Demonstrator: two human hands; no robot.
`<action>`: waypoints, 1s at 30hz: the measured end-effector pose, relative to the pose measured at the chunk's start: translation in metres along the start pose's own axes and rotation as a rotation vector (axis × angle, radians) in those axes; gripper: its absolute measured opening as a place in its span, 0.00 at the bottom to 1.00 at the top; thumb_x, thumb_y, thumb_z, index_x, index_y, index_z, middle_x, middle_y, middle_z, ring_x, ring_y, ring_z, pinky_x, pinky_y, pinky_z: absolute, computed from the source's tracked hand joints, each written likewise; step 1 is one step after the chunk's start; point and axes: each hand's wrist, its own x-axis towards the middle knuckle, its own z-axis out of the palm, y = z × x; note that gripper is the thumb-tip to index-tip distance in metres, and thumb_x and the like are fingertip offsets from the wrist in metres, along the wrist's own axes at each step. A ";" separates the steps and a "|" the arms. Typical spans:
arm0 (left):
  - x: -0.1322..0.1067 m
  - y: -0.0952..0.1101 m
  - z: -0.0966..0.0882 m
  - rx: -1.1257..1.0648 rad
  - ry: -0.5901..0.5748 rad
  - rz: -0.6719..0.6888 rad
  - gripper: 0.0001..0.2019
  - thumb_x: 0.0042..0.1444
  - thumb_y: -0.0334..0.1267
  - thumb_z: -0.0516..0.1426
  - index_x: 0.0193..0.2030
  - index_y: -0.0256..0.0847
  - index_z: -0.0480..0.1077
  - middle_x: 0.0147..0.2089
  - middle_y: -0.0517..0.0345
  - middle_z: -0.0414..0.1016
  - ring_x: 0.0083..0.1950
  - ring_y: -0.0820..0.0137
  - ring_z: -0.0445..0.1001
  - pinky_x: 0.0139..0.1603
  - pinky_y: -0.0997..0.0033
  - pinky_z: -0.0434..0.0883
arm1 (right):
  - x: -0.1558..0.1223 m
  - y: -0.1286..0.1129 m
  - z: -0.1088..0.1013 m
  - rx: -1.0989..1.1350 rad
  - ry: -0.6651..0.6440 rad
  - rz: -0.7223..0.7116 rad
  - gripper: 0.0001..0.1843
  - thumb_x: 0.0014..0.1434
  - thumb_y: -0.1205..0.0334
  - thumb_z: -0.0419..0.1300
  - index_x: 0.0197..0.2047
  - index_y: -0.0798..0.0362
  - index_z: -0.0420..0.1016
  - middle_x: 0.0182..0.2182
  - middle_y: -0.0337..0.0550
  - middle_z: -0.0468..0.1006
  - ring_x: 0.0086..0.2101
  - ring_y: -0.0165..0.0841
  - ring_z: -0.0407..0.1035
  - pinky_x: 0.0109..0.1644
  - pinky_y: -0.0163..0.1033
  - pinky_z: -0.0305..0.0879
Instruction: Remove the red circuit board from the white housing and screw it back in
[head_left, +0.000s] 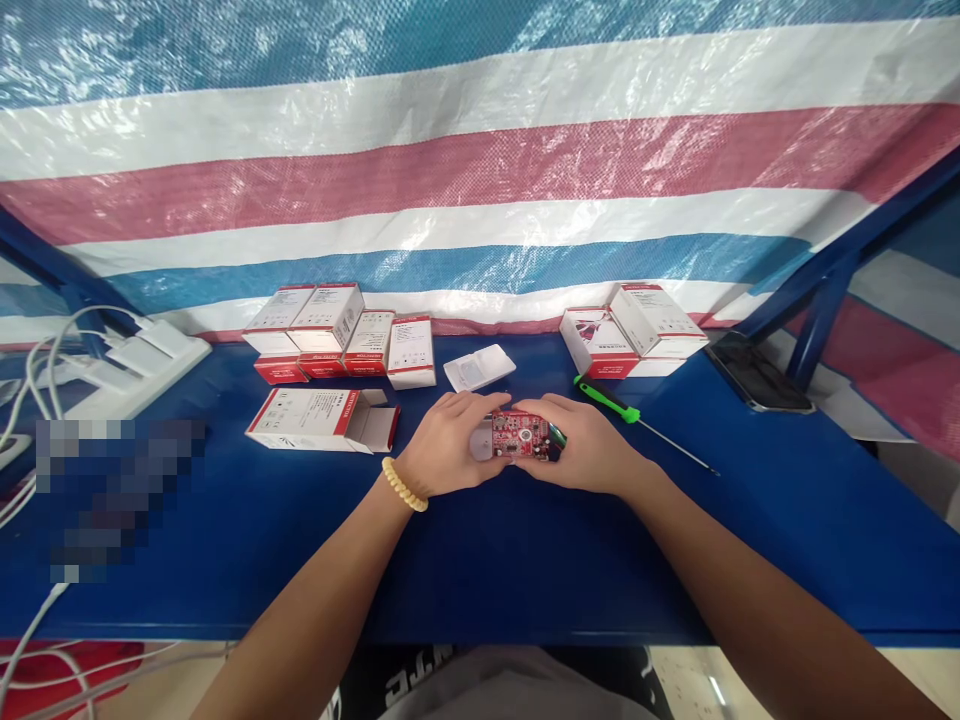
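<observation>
Both hands meet at table [487, 560] centre, w/ the red circuit board [517, 436] between them, just above the blue top. L hand [448, 440], bead bracelet [403, 484] on its wrist, has its grip closed on the board's L end; R hand [585, 445] has its grip closed round the R end, fingers curled over the far edge.

From the board:
- 12 o'clock: white cover plate [480, 367], near, not touching.
- 1-2 o'clock: green-handled screwdriver [609, 400], handle just beside the R knuckles, shaft running off to 3.
- 1 o'clock, at the back edge: two stacked boxes [637, 330].
- 9 o'clock: open box [315, 418], flap toward the L hand.
- 10-11 o'clock: row of boxes [341, 335] vs. the striped tarp [480, 180].
- 2-3 o'clock, far: phone [757, 378] by the R table edge.
- 9-10 o'clock, far: power strip [142, 365] w/ cables.

Widest open blue top lies at 6 o'clock, out to the near edge, and at 4 o'clock.
</observation>
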 end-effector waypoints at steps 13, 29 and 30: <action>-0.003 -0.009 -0.009 -0.013 -0.083 -0.162 0.49 0.44 0.48 0.65 0.69 0.38 0.45 0.58 0.45 0.69 0.59 0.55 0.68 0.60 0.53 0.65 | 0.000 0.001 -0.001 -0.007 0.083 0.019 0.26 0.48 0.53 0.66 0.49 0.55 0.71 0.36 0.43 0.74 0.32 0.33 0.70 0.35 0.37 0.66; 0.000 -0.009 -0.013 -0.313 -0.115 -0.292 0.44 0.41 0.39 0.66 0.66 0.41 0.53 0.53 0.50 0.72 0.53 0.60 0.72 0.57 0.57 0.67 | 0.010 0.014 -0.014 1.334 0.284 0.484 0.30 0.56 0.35 0.45 0.44 0.52 0.68 0.25 0.42 0.68 0.21 0.30 0.58 0.24 0.37 0.53; 0.000 -0.009 -0.013 -0.433 -0.062 -0.307 0.44 0.41 0.38 0.67 0.65 0.43 0.54 0.52 0.51 0.72 0.51 0.61 0.73 0.56 0.58 0.67 | 0.010 0.013 -0.016 1.354 0.269 0.508 0.31 0.57 0.35 0.42 0.44 0.52 0.68 0.25 0.42 0.67 0.21 0.30 0.56 0.24 0.37 0.53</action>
